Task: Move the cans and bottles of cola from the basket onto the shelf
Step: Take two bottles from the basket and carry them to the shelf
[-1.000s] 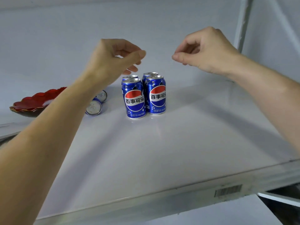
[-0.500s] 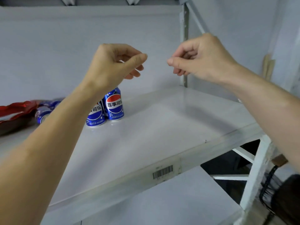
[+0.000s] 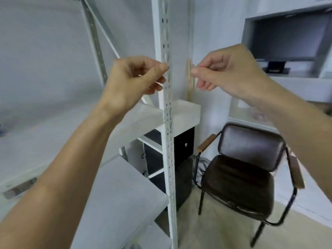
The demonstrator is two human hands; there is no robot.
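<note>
I see the white metal shelf filling the left half of the head view, its upper board bare across the part that shows and a second board below it, nearer the camera. A perforated white upright post runs from top to bottom just right of centre, and it marks the shelf's right end. To the right of the post stands a dark brown padded chair with a black tube frame and wooden armrests, on a pale floor. Above the chair, at the upper right, a dark monitor sits in a grey recess. Behind the post a black cabinet with a small round knob sits under a white top. Both forearms reach in from the lower corners, bare. The left hand hangs in the air in front of the shelf, just left of the post, fingers curled loosely toward the thumb and nothing between them. The right hand hangs at about the same height just right of the post, thumb and fingers likewise half curled, also empty. The two are apart, with the post between them. No cola cans, bottles or basket lie in this view; only a blurred blue speck at the far left edge of the upper board, which I cannot identify.
</note>
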